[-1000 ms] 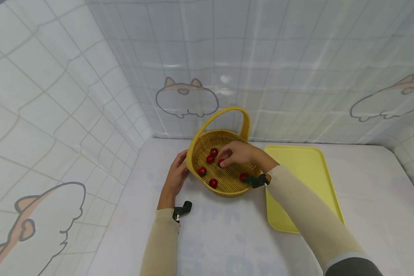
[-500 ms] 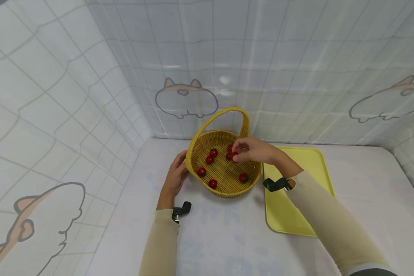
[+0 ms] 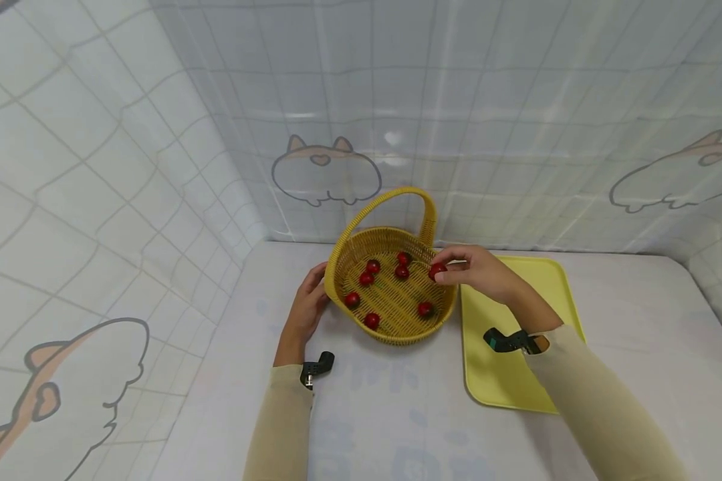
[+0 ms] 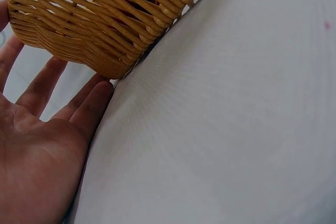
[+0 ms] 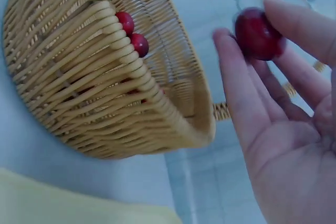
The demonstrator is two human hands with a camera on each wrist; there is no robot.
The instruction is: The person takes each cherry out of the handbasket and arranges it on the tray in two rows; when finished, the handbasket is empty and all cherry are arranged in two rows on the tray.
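My right hand [image 3: 478, 270] pinches a small round dark-red fruit [image 5: 258, 34] between thumb and fingertips. In the head view it is over the right rim of the yellow woven basket [image 3: 397, 338]. Several similar red fruits lie on the basket's floor, among them one red fruit [image 3: 372, 321] near the front and another red fruit [image 3: 425, 309] at the right. My left hand [image 3: 307, 304] rests against the basket's left side near the handle base. In the left wrist view its fingers [image 4: 42, 85] lie rather straight along the outer weave, the tips partly hidden.
A yellow tray [image 3: 505, 374] lies right of the basket, partly under my right forearm. The basket's tall handle [image 3: 397, 192] arches over its back. A patterned tile-print wall [image 3: 487, 133] stands close behind the white table [image 3: 373, 414].
My right hand has moved from the basket's middle to its right rim, carrying one red fruit. Two fruits now show where the hand was. The left hand and the basket stay put.
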